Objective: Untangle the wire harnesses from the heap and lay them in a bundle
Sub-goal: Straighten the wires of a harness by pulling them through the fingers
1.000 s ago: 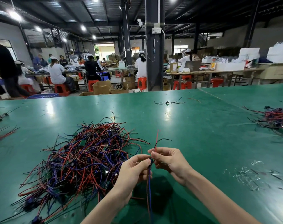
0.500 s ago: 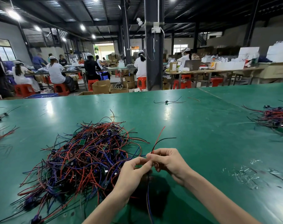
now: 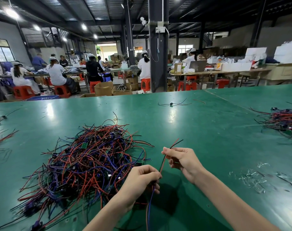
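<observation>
Left hand (image 3: pixel 140 179) and right hand (image 3: pixel 183 161) each pinch 1 harness (image 3: pixel 164 161) beside the heap (image 3: pixel 92 160); a slow, steady pull should straighten it for the bundle (image 3: pixel 285 120) far right.

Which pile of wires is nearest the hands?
The big heap just left of the left hand; the smaller pile at far right lies well away.

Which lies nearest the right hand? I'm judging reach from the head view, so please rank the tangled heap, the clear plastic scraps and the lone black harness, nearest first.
1. The tangled heap, just left of the right hand, with stray ends close by it.
2. The clear plastic scraps, off to its right.
3. The lone black harness, far ahead across the green top.
</observation>
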